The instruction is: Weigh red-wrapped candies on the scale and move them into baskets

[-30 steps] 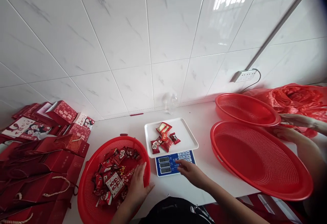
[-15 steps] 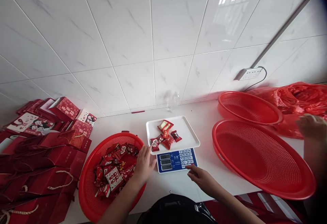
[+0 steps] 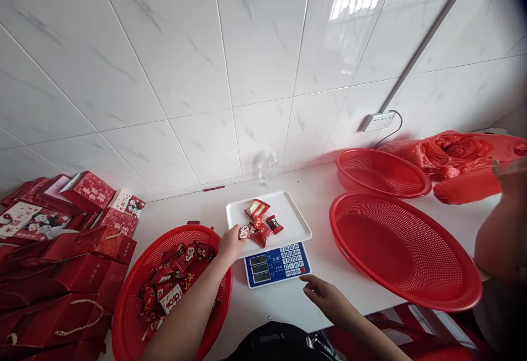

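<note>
My left hand point(image 3: 231, 243) reaches over the near left edge of the white scale tray point(image 3: 294, 228). Its fingers are closed on a red wrapped candy point(image 3: 244, 232) with a white patch. Several other wrapped candies point(image 3: 261, 235) lie beside it on the tray. Below the tray is the scale's blue panel point(image 3: 269, 265) with small displays and a keypad. My right hand point(image 3: 323, 295) hovers just right of the panel, fingers stretched and holding nothing. Under my left forearm stands a red basket point(image 3: 123, 295) with many wrapped candies point(image 3: 167, 270), partly hidden by the arm.
Red gift bags and boxes point(image 3: 82, 265) crowd the left side. Two red baskets point(image 3: 405, 251) stand at the right, with red plastic bags point(image 3: 461, 152) behind. Another person's arm point(image 3: 500, 224) enters at the far right. A clear glass-like object point(image 3: 269, 169) stands near the tiled wall.
My left hand has moved from the basket's rim onto the tray and closed on a candy. My right hand has drawn slightly back from the keypad. The view has shifted to the right.
</note>
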A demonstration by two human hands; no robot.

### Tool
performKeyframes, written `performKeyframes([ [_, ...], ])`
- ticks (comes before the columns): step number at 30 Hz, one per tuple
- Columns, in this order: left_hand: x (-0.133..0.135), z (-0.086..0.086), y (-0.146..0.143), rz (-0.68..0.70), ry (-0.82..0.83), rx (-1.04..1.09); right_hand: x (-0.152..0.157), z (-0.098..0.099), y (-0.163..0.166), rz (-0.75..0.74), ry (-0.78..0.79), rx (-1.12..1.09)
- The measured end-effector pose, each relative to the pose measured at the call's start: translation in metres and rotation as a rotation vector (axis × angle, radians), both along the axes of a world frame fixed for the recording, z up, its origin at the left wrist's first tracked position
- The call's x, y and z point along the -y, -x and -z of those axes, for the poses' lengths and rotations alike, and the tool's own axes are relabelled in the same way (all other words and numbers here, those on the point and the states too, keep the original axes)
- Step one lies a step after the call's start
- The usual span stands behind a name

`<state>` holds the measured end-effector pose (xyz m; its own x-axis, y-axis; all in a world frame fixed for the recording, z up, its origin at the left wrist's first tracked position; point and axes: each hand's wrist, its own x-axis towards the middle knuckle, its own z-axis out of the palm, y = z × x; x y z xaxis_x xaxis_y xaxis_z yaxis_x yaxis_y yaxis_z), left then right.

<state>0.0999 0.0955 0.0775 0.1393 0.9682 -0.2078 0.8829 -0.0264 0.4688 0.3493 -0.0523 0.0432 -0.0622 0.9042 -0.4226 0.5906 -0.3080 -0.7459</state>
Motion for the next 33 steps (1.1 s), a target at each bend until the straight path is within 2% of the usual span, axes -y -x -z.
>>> performKeyframes([
  [4, -0.019, -0.007, -0.026, -0.038, 0.101, 0.421, 0.001, 0.0, -0.002, 0.023, 0.012, -0.017],
  [6, -0.028, -0.008, -0.038, -0.039, 0.116, 0.487, 0.0, -0.003, -0.001, 0.034, 0.007, -0.03],
  [10, -0.033, -0.006, -0.044, -0.026, -0.055, 0.237, -0.002, -0.005, -0.008, 0.082, -0.067, -0.012],
  [12, -0.026, -0.003, -0.037, 0.007, -0.136, 0.097, -0.004, -0.003, -0.023, 0.175, -0.192, 0.068],
  [14, -0.015, 0.001, -0.028, 0.061, -0.146, -0.018, -0.007, 0.0, -0.045, 0.287, -0.368, 0.249],
  [16, -0.004, 0.005, -0.02, 0.121, -0.135, -0.118, -0.011, 0.004, -0.068, 0.365, -0.472, 0.492],
  [18, 0.004, 0.008, -0.015, 0.168, -0.116, -0.2, -0.016, 0.008, -0.087, 0.375, -0.411, 0.689],
  [20, 0.008, 0.01, -0.013, 0.193, -0.098, -0.262, -0.02, 0.011, -0.098, 0.347, -0.246, 0.782],
  [22, 0.008, 0.012, -0.013, 0.206, -0.096, -0.29, -0.023, 0.015, -0.103, 0.288, -0.092, 0.793],
  [24, 0.006, 0.013, -0.014, 0.215, -0.107, -0.294, -0.025, 0.019, -0.103, 0.236, -0.022, 0.748],
  [28, 0.001, 0.016, -0.018, 0.22, -0.125, -0.273, -0.03, 0.026, -0.093, 0.204, -0.11, 0.606],
  [33, 0.002, 0.017, -0.015, 0.201, -0.184, -0.159, -0.04, 0.023, -0.076, 0.201, -0.171, 0.502],
])
